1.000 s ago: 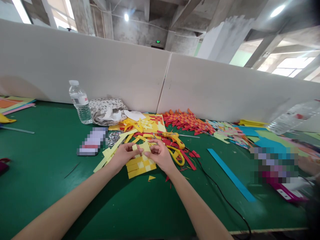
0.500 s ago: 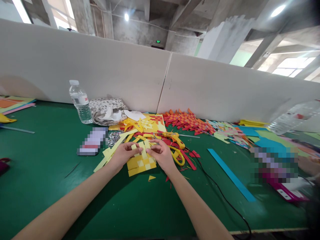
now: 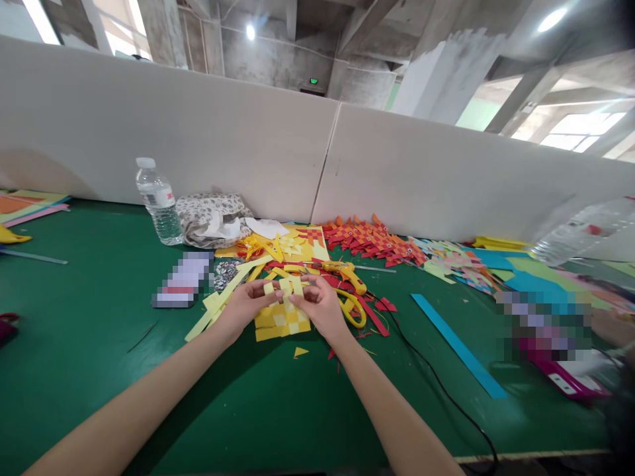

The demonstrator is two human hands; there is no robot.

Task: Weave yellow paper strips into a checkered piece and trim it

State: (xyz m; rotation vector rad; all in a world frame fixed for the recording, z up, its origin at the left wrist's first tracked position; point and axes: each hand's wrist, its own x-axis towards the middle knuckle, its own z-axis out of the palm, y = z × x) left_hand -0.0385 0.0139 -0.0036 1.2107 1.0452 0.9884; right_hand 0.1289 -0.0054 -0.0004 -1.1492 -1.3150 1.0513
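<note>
A piece of woven paper (image 3: 284,322), with yellow and pale-yellow strips crossing in a checkered pattern, is held up between my two hands. My left hand (image 3: 252,305) pinches its left side, thumb in front and fingers behind. On the other side, my right hand (image 3: 318,306) grips the upper right part, the thumb pressing on the pale strips. Pale strip ends stick up between the thumbs. Right of my right hand lie yellow-handled scissors (image 3: 354,309) and a yellow glue gun (image 3: 351,274) with a black cord. Pale-yellow paper strips (image 3: 214,305) lie beside my left hand.
Further back are red-orange woven paper pieces (image 3: 372,239), a patterned cloth bag (image 3: 213,215) and a water bottle (image 3: 159,205). A phone (image 3: 183,281) lies at left, a blue strip (image 3: 456,344) at right. Another person's blurred hand (image 3: 612,330) shows at the right edge.
The woven paper has tilted, so its lower edge sits higher and it looks shorter. Both hands keep nearly the same place and grip.
</note>
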